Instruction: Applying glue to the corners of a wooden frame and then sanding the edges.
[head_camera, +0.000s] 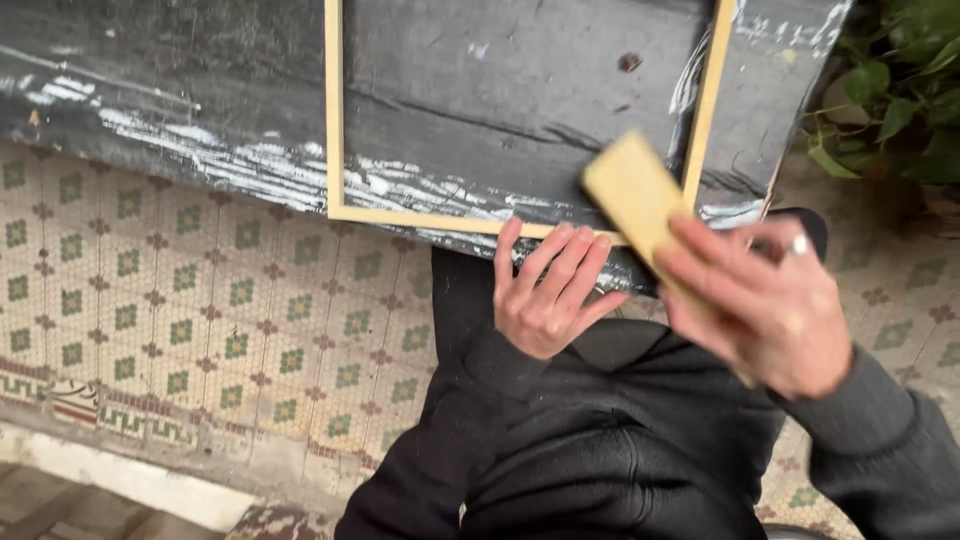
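Note:
A thin pale wooden frame (336, 150) lies flat on a dark, paint-smeared table top (200, 90). My left hand (548, 290) rests with its fingertips on the frame's near rail at the table's edge, fingers spread. My right hand (765, 305), blurred and wearing a ring, grips a yellowish rectangular block (632, 190). The block is tilted over the frame's near right corner. I cannot tell whether it touches the wood.
Patterned green and cream floor tiles (200, 320) spread below the table, with a pale step at the lower left. A leafy green plant (900, 100) stands at the right beyond the table's end. My dark sleeves and lap fill the bottom.

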